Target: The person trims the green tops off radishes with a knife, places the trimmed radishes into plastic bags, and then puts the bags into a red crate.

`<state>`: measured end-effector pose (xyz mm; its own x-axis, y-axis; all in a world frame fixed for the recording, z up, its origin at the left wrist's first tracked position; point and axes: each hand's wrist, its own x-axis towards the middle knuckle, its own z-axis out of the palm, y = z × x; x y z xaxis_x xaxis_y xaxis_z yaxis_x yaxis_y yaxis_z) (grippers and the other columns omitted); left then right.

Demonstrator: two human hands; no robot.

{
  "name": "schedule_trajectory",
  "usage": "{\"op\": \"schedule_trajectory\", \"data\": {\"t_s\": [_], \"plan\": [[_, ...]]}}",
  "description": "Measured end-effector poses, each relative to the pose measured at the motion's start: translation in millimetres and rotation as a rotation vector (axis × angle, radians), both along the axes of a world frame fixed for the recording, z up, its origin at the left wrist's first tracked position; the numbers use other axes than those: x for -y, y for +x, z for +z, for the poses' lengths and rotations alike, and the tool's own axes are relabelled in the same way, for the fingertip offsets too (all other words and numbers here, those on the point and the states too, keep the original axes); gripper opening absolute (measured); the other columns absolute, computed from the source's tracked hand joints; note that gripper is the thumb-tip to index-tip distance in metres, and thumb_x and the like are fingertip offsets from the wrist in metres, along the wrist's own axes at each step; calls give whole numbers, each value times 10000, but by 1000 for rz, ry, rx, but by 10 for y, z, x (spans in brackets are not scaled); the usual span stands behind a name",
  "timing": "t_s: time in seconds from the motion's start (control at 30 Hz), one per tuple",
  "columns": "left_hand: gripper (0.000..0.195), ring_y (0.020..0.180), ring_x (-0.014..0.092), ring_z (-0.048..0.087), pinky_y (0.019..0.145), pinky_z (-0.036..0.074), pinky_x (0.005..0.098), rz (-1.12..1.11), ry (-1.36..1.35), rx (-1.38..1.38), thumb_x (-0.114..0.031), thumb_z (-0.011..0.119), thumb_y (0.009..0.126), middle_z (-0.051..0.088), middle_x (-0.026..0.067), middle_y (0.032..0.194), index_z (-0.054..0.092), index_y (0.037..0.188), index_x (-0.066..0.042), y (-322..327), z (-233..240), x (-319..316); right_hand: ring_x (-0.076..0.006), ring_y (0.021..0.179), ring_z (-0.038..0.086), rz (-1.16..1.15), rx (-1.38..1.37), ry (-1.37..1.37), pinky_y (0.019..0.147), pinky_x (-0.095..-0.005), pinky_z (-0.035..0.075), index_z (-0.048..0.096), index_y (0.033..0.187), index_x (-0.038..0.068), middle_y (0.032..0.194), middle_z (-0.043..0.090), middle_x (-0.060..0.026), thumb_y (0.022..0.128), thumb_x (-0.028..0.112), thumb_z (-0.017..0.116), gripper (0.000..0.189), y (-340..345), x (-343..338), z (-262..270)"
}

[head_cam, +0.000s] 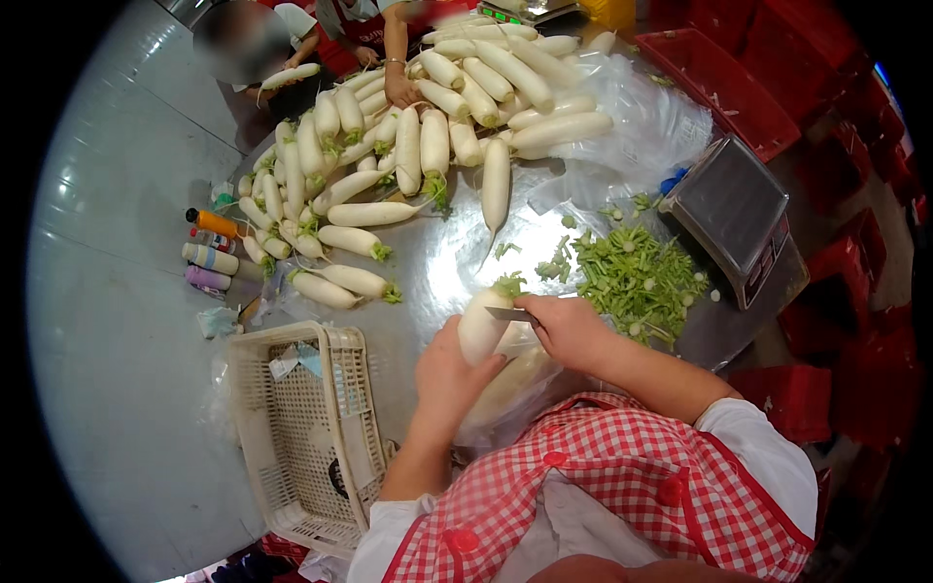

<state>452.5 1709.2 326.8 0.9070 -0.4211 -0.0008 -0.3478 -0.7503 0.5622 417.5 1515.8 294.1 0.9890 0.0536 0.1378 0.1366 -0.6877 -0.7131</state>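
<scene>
My left hand [450, 372] grips a white daikon radish [479, 328] around its lower part, its leafy green end pointing away from me. In my right hand [572, 328] is a knife [508, 314], its short blade lying across the radish just below the green stubs. Under my hands, a clear plastic bag [510, 393] holds pale radishes. A heap of cut green stems [634, 280] lies right of the knife. Another radish [496, 186] points its thin root tip toward me on the metal table [444, 270].
Many daikon [430, 138] are piled across the far side, where a co-worker's hand [401, 89] reaches in. A digital scale [729, 211] stands at right, near plastic bags [627, 116]. At left are a plastic crate [291, 430] and several bottles [211, 259]. Red crates [718, 87] stand beyond.
</scene>
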Motion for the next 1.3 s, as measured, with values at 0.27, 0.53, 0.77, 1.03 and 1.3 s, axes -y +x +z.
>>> {"op": "schedule_trajectory", "data": {"t_s": [0.27,0.53,0.77,1.03,1.3], "plan": [[524,857,358,575,709,463,422,-1,-92,17,-259,753,615,599,150,930,526,1055,-87,-102,-33,76,-372,723,594,3,-15,-14,629,-460,470,540,905,47,776,608,-178,801,109,493,130,24,57,36],[549,873,342,583,715,464,410,-6,-136,-25,-270,754,605,602,151,947,529,1077,-106,-72,-82,110,-382,716,596,44,-83,-55,637,-459,471,569,920,31,774,606,-213,784,79,481,169,126,120,-128],[620,896,315,596,757,479,404,32,-256,2,-256,782,592,596,150,1013,512,1122,-77,-105,0,41,-234,496,483,-347,-475,497,471,-345,365,602,971,46,633,529,-107,848,197,532,207,348,549,-1402],[678,1018,267,514,860,447,414,186,-1653,-172,-270,739,656,516,109,1114,436,1213,-30,-42,230,-538,-51,460,340,-343,-755,1453,394,-206,237,542,1041,104,668,489,2,861,214,572,212,-179,268,-372],[701,1125,280,455,978,374,412,48,-1320,-257,-62,715,637,468,121,1216,400,1262,-73,-677,-237,-343,-57,458,284,-275,-752,1852,399,-196,246,472,1224,114,848,545,-74,945,403,404,407,-296,266,-232]]}}
